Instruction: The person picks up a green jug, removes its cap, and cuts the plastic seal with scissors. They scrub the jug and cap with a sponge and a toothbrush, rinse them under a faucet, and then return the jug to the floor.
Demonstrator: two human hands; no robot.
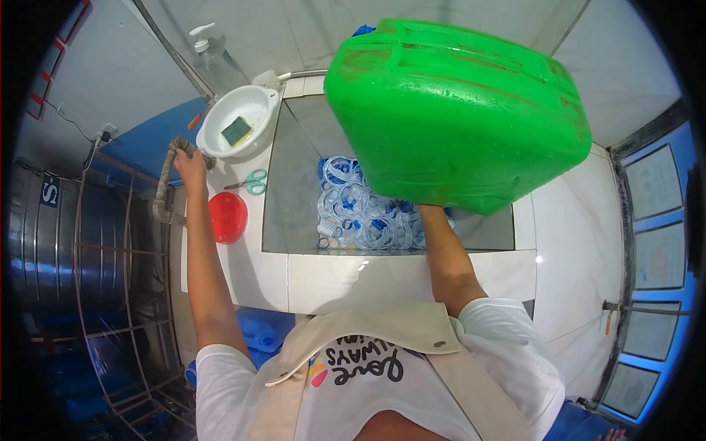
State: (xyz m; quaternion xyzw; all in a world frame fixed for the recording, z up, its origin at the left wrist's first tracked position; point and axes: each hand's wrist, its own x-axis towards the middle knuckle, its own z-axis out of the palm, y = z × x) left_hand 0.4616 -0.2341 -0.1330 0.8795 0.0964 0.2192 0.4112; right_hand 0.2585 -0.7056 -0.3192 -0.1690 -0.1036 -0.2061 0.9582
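A big green jerrycan point(456, 117), tilted and wet on its surface, is held up over the tiled basin point(294, 191). My right hand point(432, 209) is beneath it, its fingers hidden behind the can. Out to the left, my left hand point(189, 158) is closed round the top of a grey pipe point(165, 184). In the basin lies a heap of clear and blue plastic rings point(360, 213). Beside my left arm, a red lid-like disc point(228, 217) and teal-handled scissors point(256, 181) rest on the tiled ledge.
A white bowl point(213, 132) holding a green and yellow sponge point(237, 131) stands at the back left, by a clear pump bottle point(219, 66). Metal tanks point(66, 235) behind a rusty frame are at far left. Blue-framed panels point(657, 250) line the right.
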